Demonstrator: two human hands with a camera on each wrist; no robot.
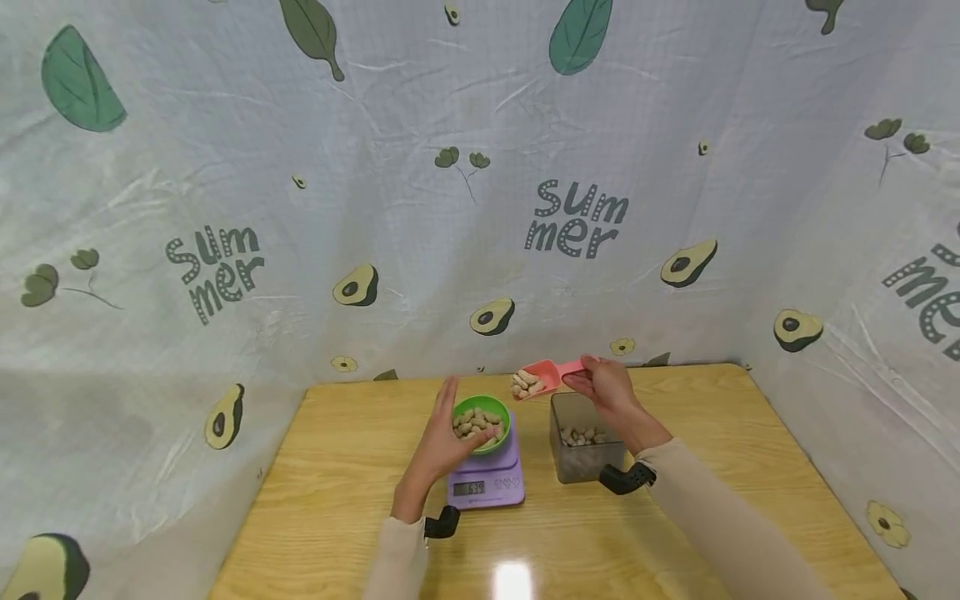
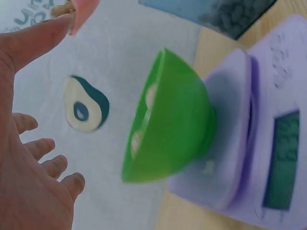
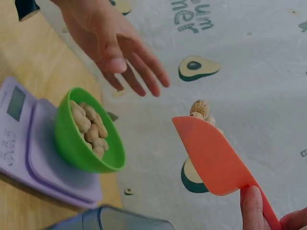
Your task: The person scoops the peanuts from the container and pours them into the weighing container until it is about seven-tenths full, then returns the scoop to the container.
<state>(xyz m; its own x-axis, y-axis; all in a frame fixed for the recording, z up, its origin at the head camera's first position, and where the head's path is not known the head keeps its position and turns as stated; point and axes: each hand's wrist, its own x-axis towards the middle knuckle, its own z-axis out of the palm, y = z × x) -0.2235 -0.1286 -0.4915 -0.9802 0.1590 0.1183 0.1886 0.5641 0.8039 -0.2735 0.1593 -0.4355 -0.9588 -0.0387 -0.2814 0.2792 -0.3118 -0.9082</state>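
A green bowl [image 1: 504, 404] of unshelled peanuts [image 3: 91, 127] sits on a purple kitchen scale [image 1: 486, 492], whose display seems to read 639. Fingers spread, my left hand [image 1: 442, 433] hovers just above and beside the bowl, holding nothing; the left wrist view shows it apart from the rim. To the right, my right hand [image 1: 609, 387] pinches the handle of a pink-red scoop [image 3: 211, 158]. Peanuts [image 1: 527, 383] lie in the scoop, which is held up between the bowl and a grey see-through container [image 1: 588, 465] with more peanuts at its bottom.
The wooden table [image 1: 337, 467] bears the scale and, close to its right, the container. Behind and at both sides hangs a pale sheet [image 1: 420, 250] printed with avocados and leaves. Each wrist wears a black strap [image 1: 628, 478].
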